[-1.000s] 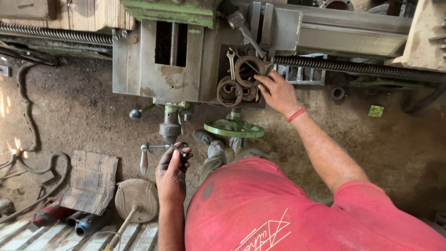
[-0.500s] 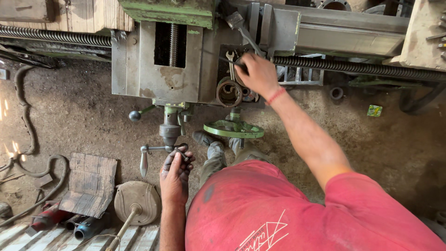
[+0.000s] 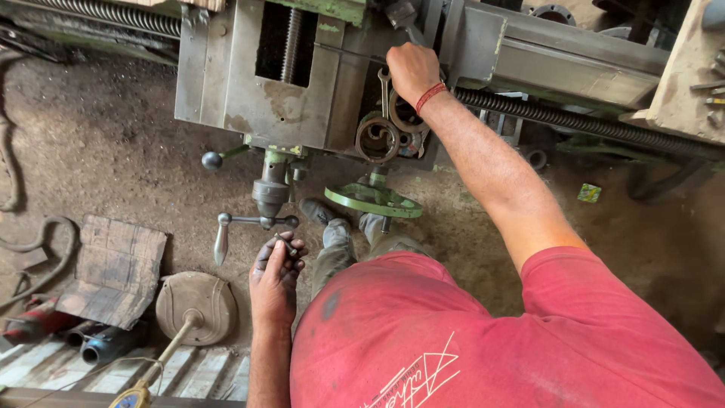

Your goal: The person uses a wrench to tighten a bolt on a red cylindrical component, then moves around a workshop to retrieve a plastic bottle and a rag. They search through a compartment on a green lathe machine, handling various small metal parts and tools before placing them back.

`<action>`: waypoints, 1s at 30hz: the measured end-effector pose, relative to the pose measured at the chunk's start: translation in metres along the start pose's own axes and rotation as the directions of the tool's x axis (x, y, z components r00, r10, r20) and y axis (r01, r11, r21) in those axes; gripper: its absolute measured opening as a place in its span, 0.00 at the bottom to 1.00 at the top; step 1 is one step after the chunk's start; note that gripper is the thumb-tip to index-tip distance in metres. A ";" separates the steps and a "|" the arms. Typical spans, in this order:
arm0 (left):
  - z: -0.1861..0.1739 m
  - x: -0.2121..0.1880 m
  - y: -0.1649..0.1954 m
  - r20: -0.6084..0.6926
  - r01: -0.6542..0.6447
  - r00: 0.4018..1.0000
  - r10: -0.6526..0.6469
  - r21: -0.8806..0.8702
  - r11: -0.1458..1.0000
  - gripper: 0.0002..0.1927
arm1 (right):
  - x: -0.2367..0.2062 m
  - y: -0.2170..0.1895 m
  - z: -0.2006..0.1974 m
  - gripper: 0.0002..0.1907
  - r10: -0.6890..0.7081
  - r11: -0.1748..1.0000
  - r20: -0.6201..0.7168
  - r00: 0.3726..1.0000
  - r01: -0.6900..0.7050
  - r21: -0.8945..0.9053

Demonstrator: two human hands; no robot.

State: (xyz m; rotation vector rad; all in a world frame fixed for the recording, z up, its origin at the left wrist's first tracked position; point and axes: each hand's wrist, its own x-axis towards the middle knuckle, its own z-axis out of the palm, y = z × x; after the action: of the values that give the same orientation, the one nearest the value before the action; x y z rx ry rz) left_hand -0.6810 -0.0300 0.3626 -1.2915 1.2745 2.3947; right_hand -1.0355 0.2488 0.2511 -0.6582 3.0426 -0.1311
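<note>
The right hand reaches up to the grey machine and is closed in a fist around a dark handle at the machine's top edge. A red thread band sits on its wrist. Just below the fist, a spanner hangs upright against the machine's front, and beside it lie several metal rings stacked on a small ledge near the machine's lower edge.

The left hand hangs low, well apart from the right one, over the dirt floor. Its grimy fingers curl around a small dark metal piece; what kind of piece it is cannot be told.

Just above the left hand, a crank with two handles sticks out from the machine's underside. A green handwheel sits near the person's shoes, under the rings. A long threaded rod runs from the right wrist toward the right edge of the machine.

On the floor to the left lie a folded rag, a round metal cover and a hose.
</note>
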 end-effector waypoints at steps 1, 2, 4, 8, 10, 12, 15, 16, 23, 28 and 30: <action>0.001 0.000 0.000 0.000 0.003 1.000 -0.003 0.003 1.000 0.14 | 0.000 -0.001 0.000 0.03 0.002 1.000 -0.015 1.000 -0.001 0.008; 0.001 -0.001 -0.001 0.003 0.002 1.000 -0.002 -0.001 1.000 0.14 | 0.000 -0.003 0.000 0.03 0.005 1.000 -0.032 0.999 -0.004 0.014; 0.004 0.000 -0.001 0.011 0.002 1.000 -0.002 -0.006 1.000 0.14 | -0.001 -0.005 0.001 0.03 0.012 1.000 -0.056 0.998 -0.011 0.021; 0.007 0.000 -0.001 0.026 0.003 1.000 -0.003 0.009 1.000 0.14 | -0.005 -0.006 0.004 0.04 0.043 0.997 -0.108 0.993 -0.036 0.073; 0.007 0.001 0.000 0.025 0.004 1.000 -0.004 0.019 1.000 0.13 | -0.008 -0.002 0.003 0.07 0.085 0.991 -0.128 0.988 -0.069 0.118; 0.007 0.001 0.001 0.035 -0.005 0.999 0.004 0.018 1.000 0.13 | -0.014 0.006 -0.001 0.09 0.099 0.979 -0.203 0.974 -0.059 0.193; 0.005 0.002 0.001 0.031 -0.008 1.000 0.008 0.014 1.000 0.14 | -0.030 0.027 -0.014 0.08 0.149 0.918 -0.277 0.949 -0.028 0.396; 0.004 0.003 0.001 0.029 -0.007 1.000 0.006 0.013 1.000 0.14 | -0.037 0.034 -0.020 0.08 0.195 0.867 -0.222 0.955 -0.062 0.495; 0.004 0.011 -0.001 0.051 0.000 0.999 0.000 0.000 1.000 0.14 | -0.066 0.068 -0.034 0.08 0.395 0.552 -0.085 0.915 -0.162 0.818; 0.011 0.015 -0.002 0.081 0.004 0.997 -0.005 0.019 1.000 0.14 | -0.058 0.065 -0.012 0.07 0.183 0.867 -0.055 0.982 -0.135 0.479; 0.012 0.015 -0.001 0.084 0.003 0.996 -0.007 0.043 0.999 0.14 | -0.053 0.064 -0.005 0.06 0.074 0.952 -0.010 0.997 -0.068 0.298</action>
State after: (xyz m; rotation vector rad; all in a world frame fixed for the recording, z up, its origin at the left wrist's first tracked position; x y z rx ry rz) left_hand -0.6972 -0.0243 0.3546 -1.1680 1.2903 2.3771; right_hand -1.0139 0.3294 0.2508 -0.5260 2.9675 -0.5836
